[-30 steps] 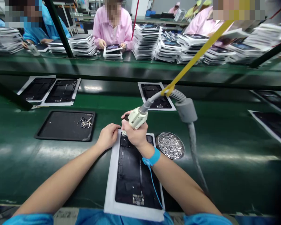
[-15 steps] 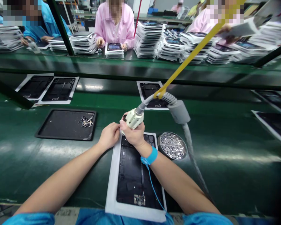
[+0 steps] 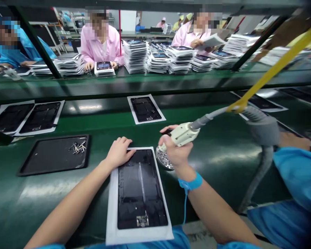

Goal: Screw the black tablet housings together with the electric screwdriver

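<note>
A black tablet housing [image 3: 142,186] lies on a white sheet [image 3: 112,207] in front of me, a small circuit board at its near end. My left hand [image 3: 119,152] rests at its far left corner, fingers stretched out and thumb on the edge. My right hand [image 3: 177,152] is wrapped round a cream-coloured hand tool [image 3: 182,135] with a grey cable. It is held over a round metal dish [image 3: 164,159] of small shiny pieces, right of the housing. The tool's tip is hidden. A blue wrist strap [image 3: 193,181] circles my right wrist.
A black tray [image 3: 52,155] with loose small metal parts stands left. More housings lie behind, one of them a tablet housing [image 3: 145,109] on paper. A yellow strap [image 3: 277,69] holds up the cable. A co-worker's blue sleeve [image 3: 298,176] is close on the right.
My right hand has carried the tool from the housing's far left corner rightward to over the round dish. My left hand's fingers have spread onto the corner. The view has turned right.
</note>
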Demonstrator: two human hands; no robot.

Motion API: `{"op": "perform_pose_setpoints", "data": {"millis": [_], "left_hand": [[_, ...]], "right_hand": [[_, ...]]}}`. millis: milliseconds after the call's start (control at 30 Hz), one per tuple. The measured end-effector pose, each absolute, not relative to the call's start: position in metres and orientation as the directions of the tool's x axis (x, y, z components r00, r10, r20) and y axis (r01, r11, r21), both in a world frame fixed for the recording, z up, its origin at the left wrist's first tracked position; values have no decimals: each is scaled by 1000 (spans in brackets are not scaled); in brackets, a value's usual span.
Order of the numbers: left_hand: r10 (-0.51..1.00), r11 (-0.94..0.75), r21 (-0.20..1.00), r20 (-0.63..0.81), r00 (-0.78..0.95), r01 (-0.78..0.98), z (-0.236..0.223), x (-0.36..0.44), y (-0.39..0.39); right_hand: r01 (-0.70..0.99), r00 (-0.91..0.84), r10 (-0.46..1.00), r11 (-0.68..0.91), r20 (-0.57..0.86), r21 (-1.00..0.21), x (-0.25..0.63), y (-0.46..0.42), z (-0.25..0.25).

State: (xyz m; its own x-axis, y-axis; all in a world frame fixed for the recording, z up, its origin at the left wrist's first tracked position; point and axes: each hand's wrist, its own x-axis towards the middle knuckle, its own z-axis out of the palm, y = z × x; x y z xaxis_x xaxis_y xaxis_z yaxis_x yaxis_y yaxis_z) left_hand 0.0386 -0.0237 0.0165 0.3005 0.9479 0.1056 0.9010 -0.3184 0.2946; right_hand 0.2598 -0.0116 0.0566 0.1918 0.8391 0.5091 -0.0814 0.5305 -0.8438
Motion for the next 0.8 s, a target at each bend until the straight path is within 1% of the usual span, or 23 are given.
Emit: {"op": "perform_pose_setpoints", "data": {"millis": [100,167,233,300,400,467,533,800], "left_hand": [[942,-267,328,-108,316,906,27,47,-8],[914,-274,385,-179,363,881,29,47,-1],[904,-308,426,-147,401,851,27,44,7],[916,-335,439,-56,397,834,22,40,17],[943,-328,406,94,318,853,14,34,33],[954,-299,392,152,259,870,10,30,41],[958,-281,401,167,232,872,8,28,45],[961,-273,424,170,220,864,3,29,44]], "right_hand": [[-15,239,819,541,522,-841,277,-6,52],[-3,231,821,536,521,-844,279,-1,48],[-4,214,830,528,515,-849,277,3,45],[-7,195,842,513,502,-858,276,6,42],[-12,181,855,496,486,-868,275,10,38],[-13,179,859,489,479,-872,274,12,36],[-14,183,860,486,476,-874,274,13,35],[-23,193,865,477,464,-879,273,13,34]]}}
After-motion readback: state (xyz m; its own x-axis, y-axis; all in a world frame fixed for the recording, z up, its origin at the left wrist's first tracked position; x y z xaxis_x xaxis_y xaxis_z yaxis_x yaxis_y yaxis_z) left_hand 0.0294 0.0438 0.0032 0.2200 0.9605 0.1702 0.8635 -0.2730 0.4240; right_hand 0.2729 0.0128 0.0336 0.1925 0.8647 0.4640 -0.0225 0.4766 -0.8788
